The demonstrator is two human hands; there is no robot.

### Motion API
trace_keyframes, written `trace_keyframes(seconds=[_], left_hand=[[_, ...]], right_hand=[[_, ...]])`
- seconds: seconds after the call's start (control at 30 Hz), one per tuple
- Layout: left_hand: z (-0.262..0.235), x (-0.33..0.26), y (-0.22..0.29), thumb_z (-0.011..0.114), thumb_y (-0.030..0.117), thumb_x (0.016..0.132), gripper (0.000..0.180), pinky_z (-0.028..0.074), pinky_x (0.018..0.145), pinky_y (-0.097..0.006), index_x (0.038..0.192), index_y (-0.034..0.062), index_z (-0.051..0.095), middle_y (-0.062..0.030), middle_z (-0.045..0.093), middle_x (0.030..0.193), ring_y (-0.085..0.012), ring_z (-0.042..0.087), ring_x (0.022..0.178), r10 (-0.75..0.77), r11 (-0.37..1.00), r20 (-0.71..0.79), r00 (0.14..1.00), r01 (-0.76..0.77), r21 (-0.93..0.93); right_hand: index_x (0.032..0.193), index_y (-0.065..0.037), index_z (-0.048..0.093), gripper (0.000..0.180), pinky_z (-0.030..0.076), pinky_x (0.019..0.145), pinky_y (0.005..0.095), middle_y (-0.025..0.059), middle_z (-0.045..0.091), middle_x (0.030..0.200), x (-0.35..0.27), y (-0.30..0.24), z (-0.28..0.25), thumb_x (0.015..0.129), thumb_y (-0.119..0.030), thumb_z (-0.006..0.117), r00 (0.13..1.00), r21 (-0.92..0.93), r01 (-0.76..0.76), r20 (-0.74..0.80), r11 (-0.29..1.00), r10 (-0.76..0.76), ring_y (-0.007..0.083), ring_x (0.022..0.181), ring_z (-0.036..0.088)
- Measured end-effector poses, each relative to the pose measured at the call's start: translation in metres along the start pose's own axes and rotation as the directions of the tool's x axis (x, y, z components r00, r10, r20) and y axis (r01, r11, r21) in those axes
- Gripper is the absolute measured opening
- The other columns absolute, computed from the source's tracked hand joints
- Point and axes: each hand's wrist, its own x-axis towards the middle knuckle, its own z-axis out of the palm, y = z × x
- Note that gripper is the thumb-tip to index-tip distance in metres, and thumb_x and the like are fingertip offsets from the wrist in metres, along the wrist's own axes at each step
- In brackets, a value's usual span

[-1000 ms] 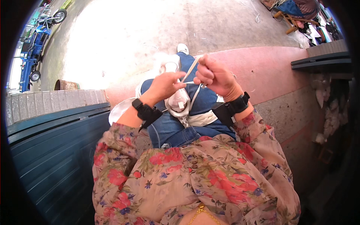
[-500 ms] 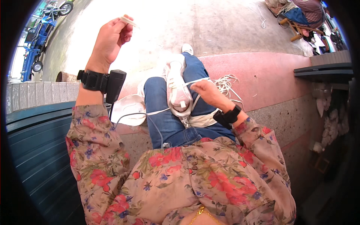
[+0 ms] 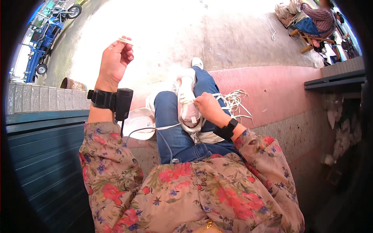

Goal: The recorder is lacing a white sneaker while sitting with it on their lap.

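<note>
white shoe [image 3: 187, 101], one, steadied on the knee by right hand [image 3: 208, 108]; one cord [image 3: 155, 129]; left hand [image 3: 114, 62] raised, pinching a small pale piece, open pavement [image 3: 217, 35] ahead.

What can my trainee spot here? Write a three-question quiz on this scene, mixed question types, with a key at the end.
1. True or false: the left hand is raised and pinches a small white piece.
2. The right hand grips: A) a white shoe on the lap, B) a red cup, C) a book.
3. Fill in: the loose white cords lie on a ___ ledge.
Key: 1 true; 2 A; 3 pink.
</note>
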Motion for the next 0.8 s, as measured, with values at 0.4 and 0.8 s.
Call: trace_keyframes(seconds=[0.4, 0.8], left_hand=[[0.005, -0.062, -0.134, 0.048, 0.013, 0.079, 0.053, 0.043, 0.062, -0.023, 0.127, -0.0014, 0.029, -0.0077, 0.061, 0.082, -0.0117, 0.055, 0.070, -0.239, 0.733, 0.135, 0.961, 0.088, 0.674], [0.047, -0.082, -0.162, 0.052, -0.001, 0.073, 0.054, 0.041, 0.062, -0.025, 0.124, -0.0004, 0.033, -0.0076, 0.055, 0.071, -0.0133, 0.051, 0.062, -0.205, 0.664, 0.303, 0.931, -0.095, 0.742]], right_hand=[[0.093, 0.001, 0.059, 0.020, 0.044, 0.065, 0.0320, 0.0173, 0.059, 0.078, 0.011, -0.001, 0.006, 0.076, -0.007, 0.051, 0.992, 0.381, -0.123, 0.016, 0.916, 0.127, 0.0255, 0.073, 0.057], [0.086, 0.003, 0.057, 0.018, 0.042, 0.058, 0.0227, 0.0018, 0.055, 0.070, 0.016, 0.005, 0.008, 0.071, -0.006, 0.059, 0.952, 0.651, -0.279, 0.282, 0.706, 0.115, 0.0080, 0.064, 0.049]])
